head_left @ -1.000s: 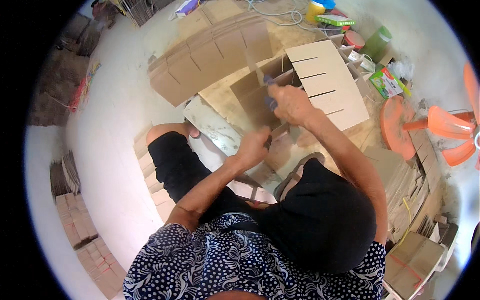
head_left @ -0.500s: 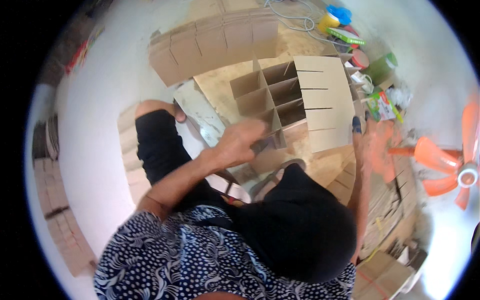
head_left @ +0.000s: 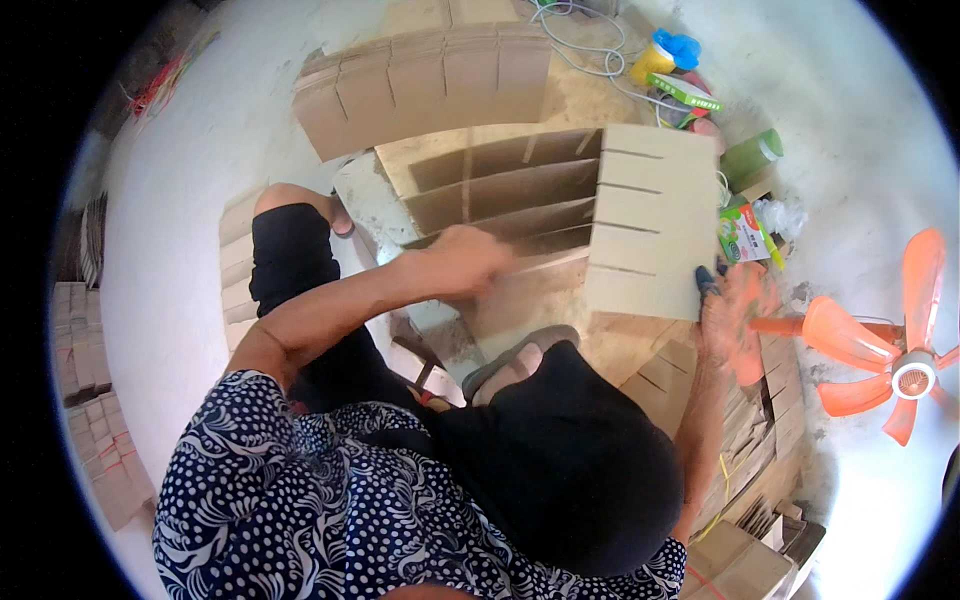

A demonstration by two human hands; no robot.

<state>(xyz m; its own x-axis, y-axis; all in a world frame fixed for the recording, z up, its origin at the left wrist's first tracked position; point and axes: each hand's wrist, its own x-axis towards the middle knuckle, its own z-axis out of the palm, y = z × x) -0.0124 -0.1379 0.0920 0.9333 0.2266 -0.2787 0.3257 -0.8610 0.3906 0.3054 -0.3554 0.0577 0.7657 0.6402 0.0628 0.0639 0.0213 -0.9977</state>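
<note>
Long brown cardboard strips [head_left: 510, 190] stand on edge side by side in front of me. A slotted cardboard sheet [head_left: 655, 220] lies across their right end, with several parallel cuts running in from its left side. My right hand [head_left: 728, 312] grips the sheet's lower right edge, and a dark covering shows on a fingertip. At the near side of the strips, my left hand [head_left: 462, 264] is curled and smeared by motion, so I cannot tell whether it holds anything.
A thick stack of slotted cardboard [head_left: 420, 85] stands beyond the strips. An orange fan [head_left: 912, 375] is at the right, near flat cardboard bundles [head_left: 735, 450]. Along the wall are a green container [head_left: 752, 155], a yellow container [head_left: 655, 58] and a loose grey cable [head_left: 600, 65].
The crosswise dividers that formed cells at the left no longer show there; long parallel strips do. My left hand has moved slightly left, and my right hand stays at the sheet's edge.
</note>
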